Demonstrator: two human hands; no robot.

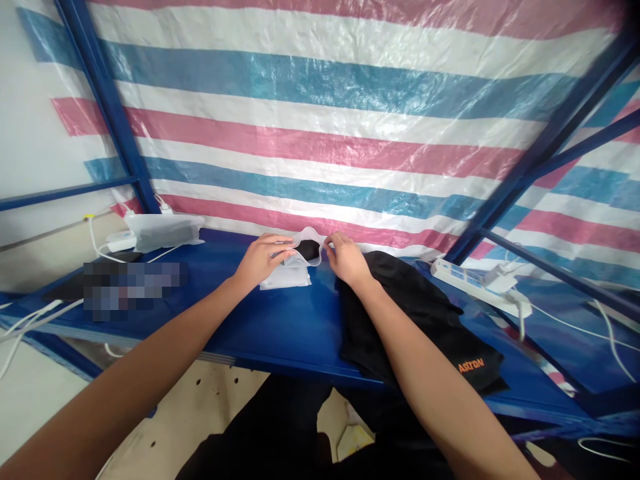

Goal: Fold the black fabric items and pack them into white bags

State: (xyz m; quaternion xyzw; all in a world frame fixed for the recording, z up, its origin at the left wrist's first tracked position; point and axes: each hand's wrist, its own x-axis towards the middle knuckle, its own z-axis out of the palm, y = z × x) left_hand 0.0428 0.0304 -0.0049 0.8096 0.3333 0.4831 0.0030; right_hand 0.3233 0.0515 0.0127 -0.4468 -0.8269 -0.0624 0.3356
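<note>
A frosted, see-through plastic bag is stretched between both hands above the blue shelf, its mouth spread wide and dark inside. My left hand pinches the bag's left edge between thumb and fingers. On the opposite side of the mouth, my right hand has its fingertips closed on the rim. Below the left fingers, a flat whitish plastic packet lies on the shelf; I cannot tell whether it is separate from the bag. Black folded cloth with orange lettering lies under and beside my right forearm.
A white power strip with plugs and cables stands at the right. At the left are a frosted pouch, white chargers, cables and a dark flat item. Blue metal posts and a striped tarp enclose the shelf.
</note>
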